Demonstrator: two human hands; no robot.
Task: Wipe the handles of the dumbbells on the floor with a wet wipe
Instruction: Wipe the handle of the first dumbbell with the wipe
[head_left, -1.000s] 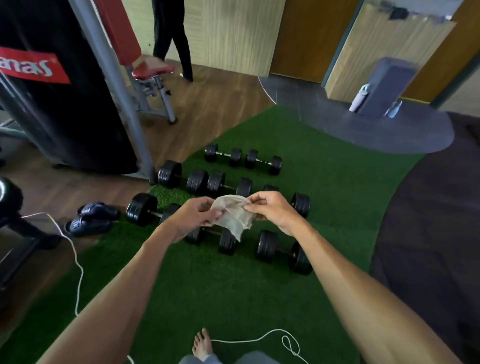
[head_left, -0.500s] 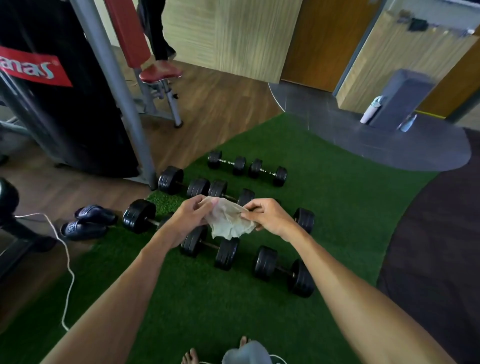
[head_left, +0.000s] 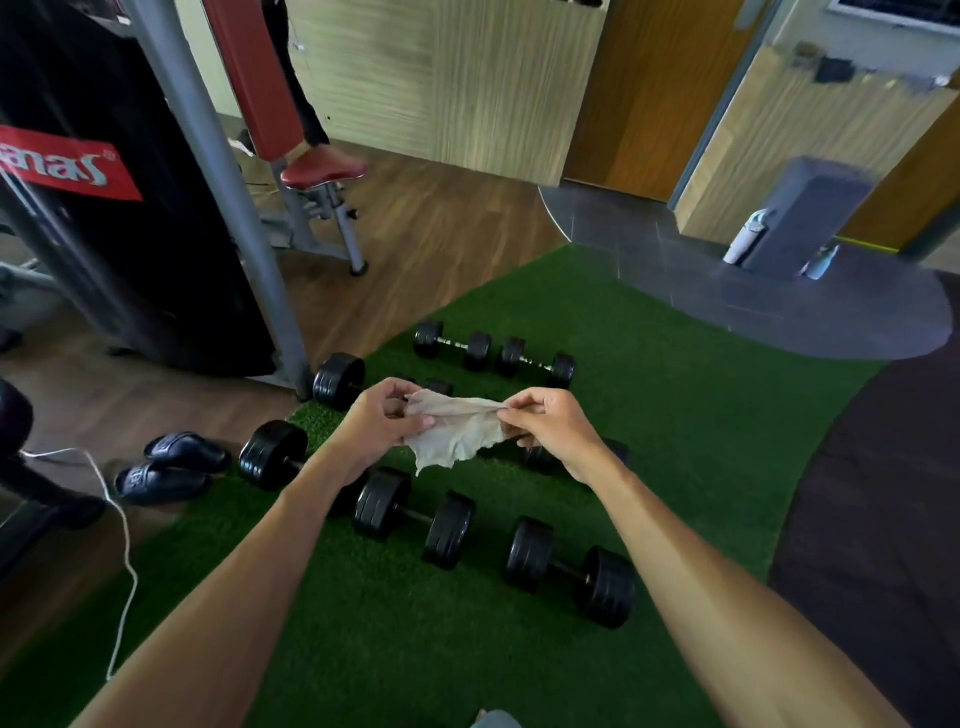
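Observation:
A greyish wet wipe (head_left: 457, 428) is stretched between my two hands in mid-air above the dumbbells. My left hand (head_left: 382, 421) pinches its left edge and my right hand (head_left: 550, 423) pinches its right edge. Several black dumbbells lie in rows on the green turf (head_left: 415, 639). The nearest row has one dumbbell (head_left: 414, 516) below my hands and another dumbbell (head_left: 570, 570) to its right. A small pair of dumbbells (head_left: 493, 352) lies in the far row. My arms and the wipe hide parts of the middle row.
A grey and black gym machine (head_left: 156, 218) with a red seat (head_left: 322, 169) stands at the left. Black slippers (head_left: 171, 467) and a white cord (head_left: 122, 561) lie on the wooden floor. A grey stand (head_left: 802, 218) with bottles sits far right.
My hands have drawn apart, spreading the wipe wider between them. The view has moved closer to the dumbbells.

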